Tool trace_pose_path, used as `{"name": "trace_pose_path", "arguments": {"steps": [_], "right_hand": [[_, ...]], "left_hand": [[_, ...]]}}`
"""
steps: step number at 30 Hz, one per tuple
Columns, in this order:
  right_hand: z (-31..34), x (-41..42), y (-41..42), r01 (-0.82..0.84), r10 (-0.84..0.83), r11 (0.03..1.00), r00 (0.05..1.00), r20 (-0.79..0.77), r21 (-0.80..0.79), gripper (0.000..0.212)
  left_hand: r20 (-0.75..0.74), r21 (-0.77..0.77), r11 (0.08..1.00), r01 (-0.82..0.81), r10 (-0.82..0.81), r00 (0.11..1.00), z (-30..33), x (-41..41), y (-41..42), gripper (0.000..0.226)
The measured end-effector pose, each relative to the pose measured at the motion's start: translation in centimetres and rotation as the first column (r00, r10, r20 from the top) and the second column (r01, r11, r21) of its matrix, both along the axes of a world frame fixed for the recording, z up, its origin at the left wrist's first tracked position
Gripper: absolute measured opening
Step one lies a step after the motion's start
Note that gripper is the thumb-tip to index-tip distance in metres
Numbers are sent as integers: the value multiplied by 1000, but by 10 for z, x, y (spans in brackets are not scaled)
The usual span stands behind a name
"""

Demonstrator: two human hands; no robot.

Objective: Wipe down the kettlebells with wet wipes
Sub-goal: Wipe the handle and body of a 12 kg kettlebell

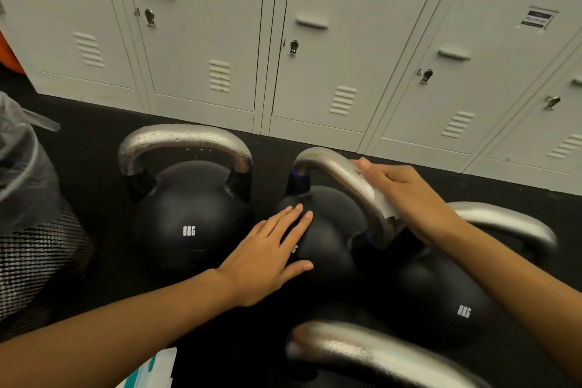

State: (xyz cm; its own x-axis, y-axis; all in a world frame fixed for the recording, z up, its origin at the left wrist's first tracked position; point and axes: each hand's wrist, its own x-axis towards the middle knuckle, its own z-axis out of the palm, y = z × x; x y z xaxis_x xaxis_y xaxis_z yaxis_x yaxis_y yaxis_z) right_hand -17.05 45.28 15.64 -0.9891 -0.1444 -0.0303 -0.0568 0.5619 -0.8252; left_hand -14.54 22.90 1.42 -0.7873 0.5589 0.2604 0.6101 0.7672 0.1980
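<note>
Several black kettlebells with silver handles stand on the dark floor. The left kettlebell (189,224) is marked 8KG and its handle is beaded with water drops. My left hand (271,252) lies flat with straight fingers on the body of the middle kettlebell (327,249). My right hand (406,195) grips a white wet wipe (382,203) wrapped against the right side of that kettlebell's handle. A right kettlebell (447,305) sits under my right forearm. The handle of a fourth kettlebell (371,353) shows at the bottom.
Grey lockers (315,41) line the far wall. A mesh bin (28,249) with a clear plastic liner stands at the left. A white and teal wipes pack (154,368) lies at the bottom edge, partly cut off.
</note>
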Motion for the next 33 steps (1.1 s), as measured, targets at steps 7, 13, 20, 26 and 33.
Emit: {"name": "trace_pose_path", "arguments": {"steps": [7, 13, 20, 26, 33], "right_hand": [[-26, 11, 13, 117, -81, 984, 967, 243, -138, 70], [-4, -8, -11, 62, -24, 984, 976, 217, -169, 63], [-33, 16, 16, 192, -60, 925, 926, 374, -327, 68], [-2, -5, -1, 59, 50, 952, 939, 341, -302, 77], [-20, 27, 24, 220, 62, 831, 876, 477, -511, 43]], "left_hand": [[-31, -8, 1000, 1, -1, 1000, 1, 1, 0, 74], [-10, -1, 1000, 9, -9, 1000, 3, 1, -1, 74], [25, -6, 1000, 21, -21, 999, 6, 2, -2, 74], [70, -11, 999, 31, -31, 997, 9, 1, -3, 75], [115, -59, 998, 36, -29, 993, 15, 3, -3, 74]]}}
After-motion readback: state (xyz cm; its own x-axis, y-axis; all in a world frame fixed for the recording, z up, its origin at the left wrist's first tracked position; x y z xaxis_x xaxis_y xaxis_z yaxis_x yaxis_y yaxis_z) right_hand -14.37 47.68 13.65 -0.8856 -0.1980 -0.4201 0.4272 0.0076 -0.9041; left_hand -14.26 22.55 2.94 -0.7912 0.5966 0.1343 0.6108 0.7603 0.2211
